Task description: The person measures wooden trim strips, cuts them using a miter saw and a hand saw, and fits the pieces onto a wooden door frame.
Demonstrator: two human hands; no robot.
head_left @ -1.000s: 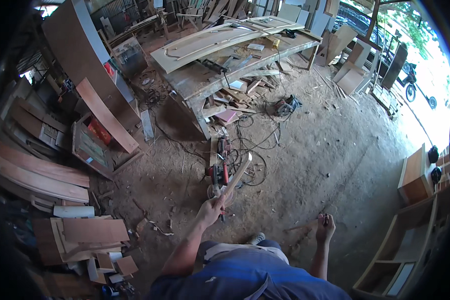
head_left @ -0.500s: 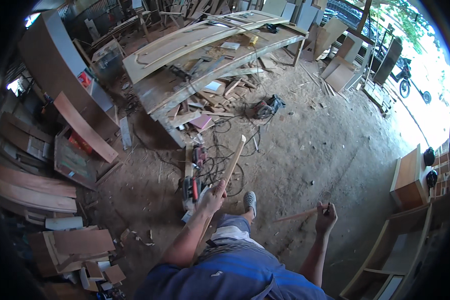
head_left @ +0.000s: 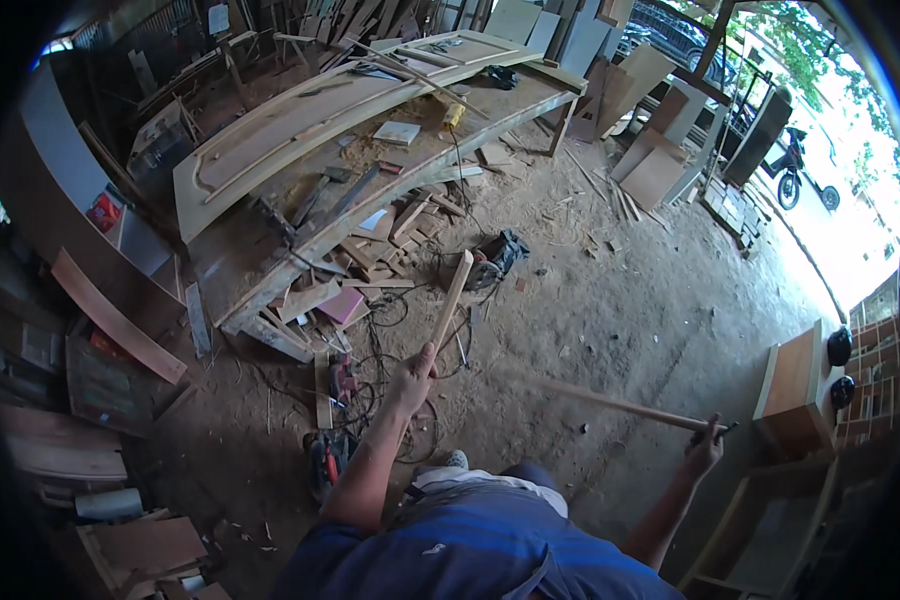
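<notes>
Left hand: my fingers (head_left: 425,360) are closed round a pale wooden strip; the hand (head_left: 413,378) is out ahead of my body.
Left strip: the wooden strip (head_left: 452,297) slants up and away from my fist, its far end showing against the ground near a dark-wrapped power tool (head_left: 495,262).
Right hand: out to my right, this hand (head_left: 705,452) is curled round a second strip close to one end; exact finger placing too small to tell.
Right strip: the second strip (head_left: 620,403) reaches across in front of me above the dirt floor (head_left: 620,310), its far end blurred.
Bench: ahead-left, the workbench (head_left: 510,122) bears an arched wooden panel (head_left: 290,120); offcuts (head_left: 420,215) are heaped below its near edge.
Floor, left: a red-and-black power tool (head_left: 327,463) lies near my left forearm.
Right edge: a wooden box (head_left: 795,385) stands beyond my right hand.
</notes>
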